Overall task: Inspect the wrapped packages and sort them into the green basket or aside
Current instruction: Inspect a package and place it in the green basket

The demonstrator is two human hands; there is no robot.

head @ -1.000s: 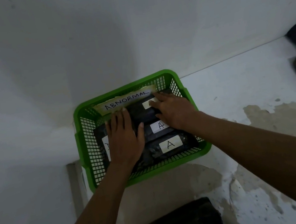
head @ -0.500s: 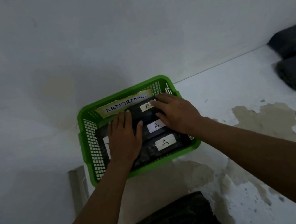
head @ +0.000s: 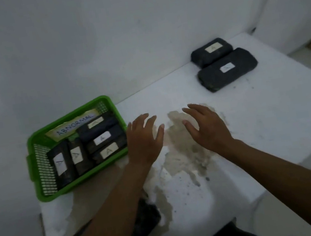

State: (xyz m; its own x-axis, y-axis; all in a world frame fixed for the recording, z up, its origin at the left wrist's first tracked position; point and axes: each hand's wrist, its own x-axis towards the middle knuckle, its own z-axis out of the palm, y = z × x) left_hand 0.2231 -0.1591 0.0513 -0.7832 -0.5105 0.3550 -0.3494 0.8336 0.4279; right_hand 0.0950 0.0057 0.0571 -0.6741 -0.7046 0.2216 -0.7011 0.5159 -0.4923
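The green basket, tagged "ABNORMAL", stands at the table's back left against the wall and holds several black wrapped packages with white "A" labels. Two more black packages lie aside at the back right, one behind the other. Another black package lies near the front edge, mostly hidden under my left forearm. My left hand hovers just right of the basket, fingers spread, holding nothing. My right hand hovers over the middle of the table, also spread and without anything in it.
The white table has a large patch of worn, peeling paint under my hands. A white wall runs along the back. The table's right edge drops to a lower floor at the right.
Both hands have left the packages in the basket and moved right, out over the table. The view has swung right, bringing the two far packages into full sight.
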